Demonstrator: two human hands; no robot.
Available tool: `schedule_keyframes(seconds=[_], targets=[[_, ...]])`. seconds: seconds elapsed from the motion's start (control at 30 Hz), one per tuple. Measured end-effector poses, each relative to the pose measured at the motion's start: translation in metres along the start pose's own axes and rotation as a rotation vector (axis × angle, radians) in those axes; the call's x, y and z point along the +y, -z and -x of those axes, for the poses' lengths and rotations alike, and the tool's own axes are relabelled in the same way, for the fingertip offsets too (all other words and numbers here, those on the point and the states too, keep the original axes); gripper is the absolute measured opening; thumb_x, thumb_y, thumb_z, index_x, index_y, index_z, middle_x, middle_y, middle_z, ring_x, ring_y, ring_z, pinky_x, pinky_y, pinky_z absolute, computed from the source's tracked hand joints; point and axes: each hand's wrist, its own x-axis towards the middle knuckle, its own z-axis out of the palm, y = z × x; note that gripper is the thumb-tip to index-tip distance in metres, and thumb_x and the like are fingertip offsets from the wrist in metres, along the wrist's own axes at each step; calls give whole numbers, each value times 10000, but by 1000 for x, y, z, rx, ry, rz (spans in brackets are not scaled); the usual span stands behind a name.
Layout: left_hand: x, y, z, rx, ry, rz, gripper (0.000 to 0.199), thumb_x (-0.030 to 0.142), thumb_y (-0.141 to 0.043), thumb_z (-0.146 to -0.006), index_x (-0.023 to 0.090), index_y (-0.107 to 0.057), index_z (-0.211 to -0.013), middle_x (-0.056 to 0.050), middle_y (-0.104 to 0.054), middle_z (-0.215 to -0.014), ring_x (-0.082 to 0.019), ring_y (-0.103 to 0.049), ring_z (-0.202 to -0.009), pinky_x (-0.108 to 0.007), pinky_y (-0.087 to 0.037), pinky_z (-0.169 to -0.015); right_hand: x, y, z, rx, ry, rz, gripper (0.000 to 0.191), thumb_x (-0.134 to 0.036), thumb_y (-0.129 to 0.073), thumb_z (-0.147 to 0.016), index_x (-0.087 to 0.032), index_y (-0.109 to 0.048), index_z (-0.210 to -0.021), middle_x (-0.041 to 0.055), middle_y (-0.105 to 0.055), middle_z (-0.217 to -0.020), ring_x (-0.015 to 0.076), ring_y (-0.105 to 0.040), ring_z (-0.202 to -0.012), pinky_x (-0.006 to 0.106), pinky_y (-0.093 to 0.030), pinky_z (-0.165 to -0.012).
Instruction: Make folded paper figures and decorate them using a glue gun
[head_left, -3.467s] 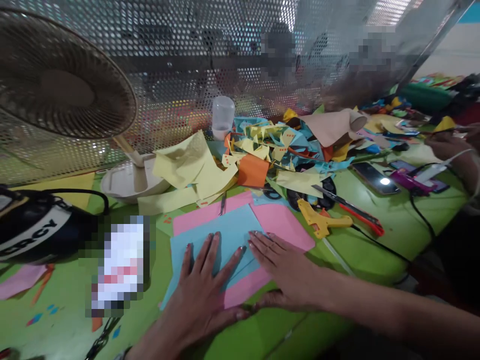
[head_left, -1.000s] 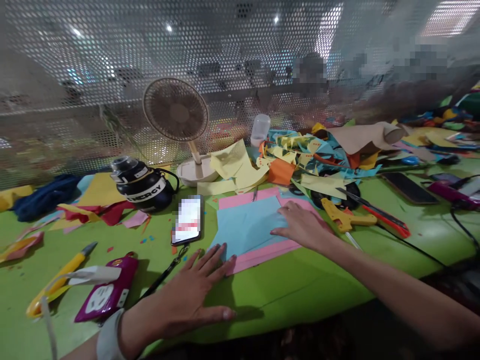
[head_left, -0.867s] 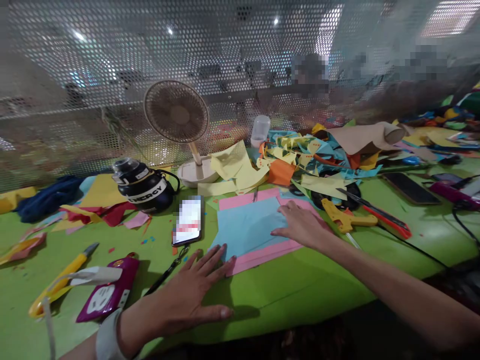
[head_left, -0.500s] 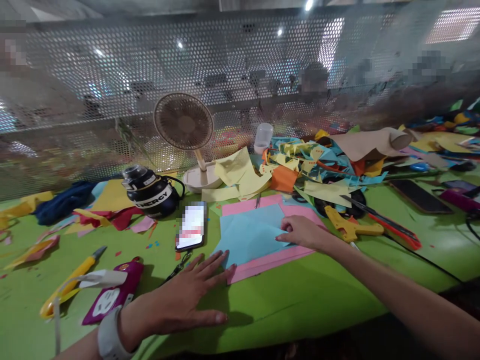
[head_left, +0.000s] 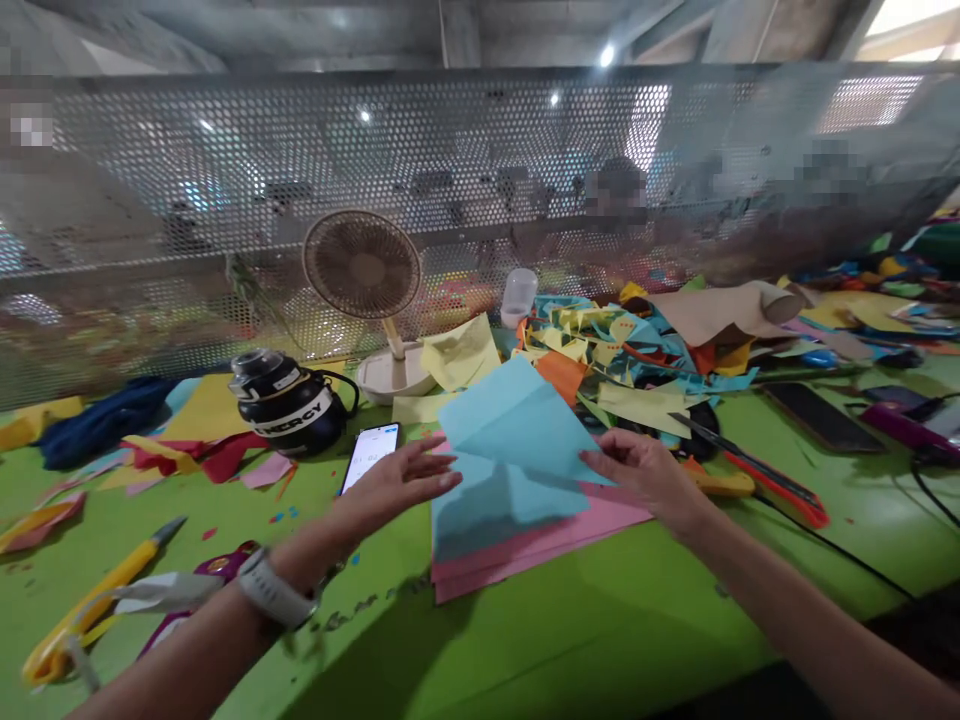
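Observation:
My right hand [head_left: 645, 470] pinches the right corner of a light blue paper sheet [head_left: 517, 415], which is raised and tilted above the stack. Under it lies another blue sheet [head_left: 487, 515] on several pink sheets [head_left: 540, 550]. My left hand [head_left: 405, 478], with a pale watch on the wrist, is off the table beside the raised sheet's left edge. Its fingers are stretched out and hold nothing; whether the fingertips touch the sheet I cannot tell. Behind the left hand lies a lit phone [head_left: 373, 448], partly covered by it.
A black bottle [head_left: 296, 415] and a small fan [head_left: 362, 265] stand at the back left. Paper scraps [head_left: 600, 335] are piled behind the stack. Right of my hand lie a yellow glue gun [head_left: 727, 484], partly hidden, and a red-and-black tool [head_left: 780, 492]. A yellow-handled cutter [head_left: 112, 580] lies left.
My right hand has lifted a blue sheet off the stack. My left hand has risen from the stack's lower left edge to beside the raised sheet. The camera view has tilted up.

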Motion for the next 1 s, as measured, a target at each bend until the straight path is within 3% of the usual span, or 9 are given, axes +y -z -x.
schedule_keyframes(seconds=[0.07, 0.2, 0.33, 0.47, 0.6, 0.7, 0.83, 0.9, 1.0], targets=[[9, -16, -17, 16, -52, 280, 563, 467, -774, -670, 193, -620, -1137, -123, -710, -1102, -262, -661, -1029, -364, -524, -841, 1, -4, 1, 29, 22, -27, 411, -575, -713, -649, -188, -575, -662, -13, -569, -653, 125, -517, -608, 250, -424, -555], [24, -39, -28, 130, -177, 398, 309, 381, -803, -652, 159, -695, -839, -91, -750, -905, -236, -689, -903, -340, -519, -812, -3, -3, -5, 24, 66, -15, 391, -528, -726, -670, -168, -617, -776, 25, -639, -773, 166, -587, -730, 292, -479, -672], [32, -45, -23, 116, -310, 403, 340, 296, -814, -656, 182, -662, -938, -77, -726, -1043, -235, -643, -1035, -360, -494, -894, -15, 0, -17, 82, 183, 57, 358, -494, -726, -683, -163, -645, -793, 24, -627, -775, 174, -577, -751, 305, -467, -708], [21, -40, -22, 150, -172, 441, 346, 340, -833, -634, 175, -614, -845, -60, -732, -913, -226, -671, -937, -361, -511, -838, -16, -9, -20, 102, 224, -14, 344, -486, -755, -649, -176, -628, -726, -1, -587, -720, 157, -558, -710, 299, -463, -686], [3, -37, -36, 47, -47, 672, 384, 385, -856, -579, 184, -631, -816, -57, -728, -941, -221, -664, -954, -381, -520, -852, -1, -24, -11, 23, 182, -118, 358, -486, -775, -621, -179, -611, -708, -5, -597, -726, 154, -572, -703, 297, -482, -670], [-2, -38, -42, 207, -73, 761, 419, 349, -902, -470, 171, -657, -760, -33, -738, -833, -192, -684, -803, -330, -551, -776, 11, -27, -9, -40, 176, -43, 337, -490, -738, -676, -173, -628, -710, 10, -623, -725, 164, -596, -706, 294, -493, -662], [2, -36, -28, 322, -353, 418, 308, 320, -852, -600, 183, -737, -850, -41, -756, -884, -224, -696, -801, -355, -560, -798, 14, -16, -18, 87, 389, 272, 204, -396, -651, -804, -193, -666, -812, 41, -686, -809, 193, -636, -787, 327, -501, -740], [-1, -34, -17, 166, -613, 100, 111, 323, -732, -768, 220, -764, -795, -52, -757, -928, -251, -689, -900, -393, -536, -872, 14, -11, -25, 143, 609, 467, 141, -318, -595, -859, -206, -678, -882, 65, -709, -916, 212, -638, -890, 371, -486, -826], [-17, -35, -11, -78, -859, -260, 255, 293, -521, -929, 262, -711, -1096, -101, -677, -1187, -259, -593, -1149, -439, -484, -963, 20, -8, -28, 84, 794, 730, 188, -210, -514, -903, -223, -699, -932, 73, -714, -1014, 223, -617, -1011, 417, -457, -912]])
